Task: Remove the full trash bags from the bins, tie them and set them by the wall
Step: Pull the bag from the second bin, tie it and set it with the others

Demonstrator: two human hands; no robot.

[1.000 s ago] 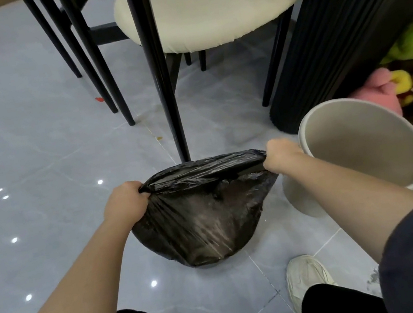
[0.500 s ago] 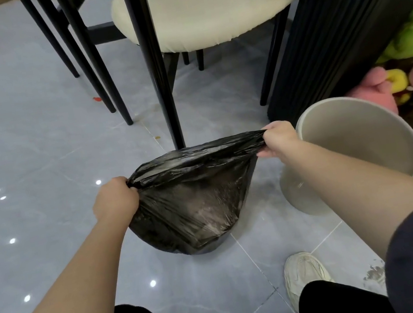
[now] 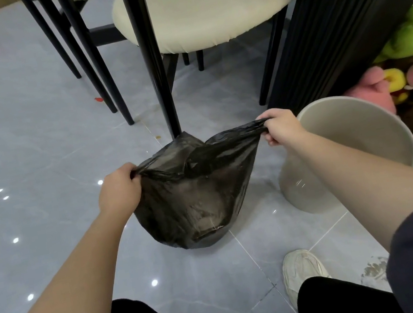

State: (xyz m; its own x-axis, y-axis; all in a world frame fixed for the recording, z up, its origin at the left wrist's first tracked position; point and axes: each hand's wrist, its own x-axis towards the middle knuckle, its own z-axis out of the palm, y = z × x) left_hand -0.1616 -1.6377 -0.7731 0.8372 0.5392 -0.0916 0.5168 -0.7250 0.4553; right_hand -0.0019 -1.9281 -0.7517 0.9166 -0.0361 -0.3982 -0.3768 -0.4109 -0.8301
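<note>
A full black trash bag [image 3: 193,200] stands on the grey tile floor in front of me. My left hand [image 3: 118,189] grips the left corner of the bag's mouth. My right hand [image 3: 281,126] pinches the right corner and holds it higher, pulled out toward the bin. The rim between my hands sags and a fold of plastic sticks up in the middle. To the right stands the cream round bin [image 3: 400,133], with no liner visible inside it.
A cream-seated chair [image 3: 201,5] with black legs stands just behind the bag, one leg [image 3: 159,82] almost touching it. A black ribbed table base [image 3: 339,8] rises at the right, with plush toys [image 3: 410,37] behind the bin. My white shoe [image 3: 302,269] is near the bag.
My right hand rose and moved away from me toward the bin, stretching the bag's right corner. The taut flat rim slackened and a fold popped up in the middle. My left hand stayed nearly still.
</note>
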